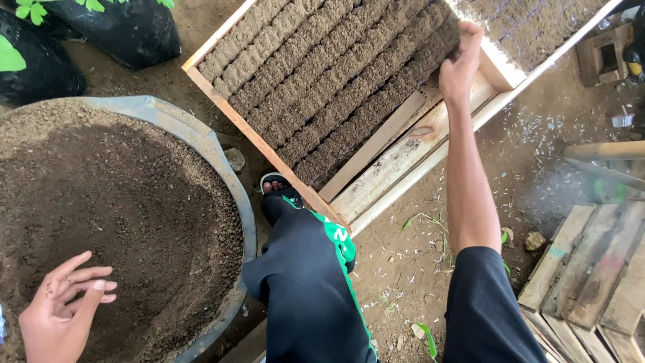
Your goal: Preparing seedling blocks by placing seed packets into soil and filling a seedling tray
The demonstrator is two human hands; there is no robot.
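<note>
Head view, looking down. The right hand [460, 64] reaches to the far side of the scene and rests against the right end of the soil blocks [336, 74], fingers curled over the outermost row; whether it grips a block or only presses on it cannot be told. The soil blocks are grey-brown, coarse and crumbly, packed in about 6 long parallel rows that run diagonally across a shallow wooden frame [255, 138]. Each row is notched into small, even segments. The frame has pale sides with an orange-stained near edge, and bare wooden slats [403, 151] show along its near right part, where no blocks lie.

The left hand [60, 312] hovers at the near left, open and empty, fingers loosely spread just above the dark loose soil [121, 202] heaped in a wide grey basin [232, 181]. A sandalled foot [277, 188] stands between basin and frame. Black planting bags [127, 30] sit at the far left; a wooden pallet [591, 269] lies at the near right.
</note>
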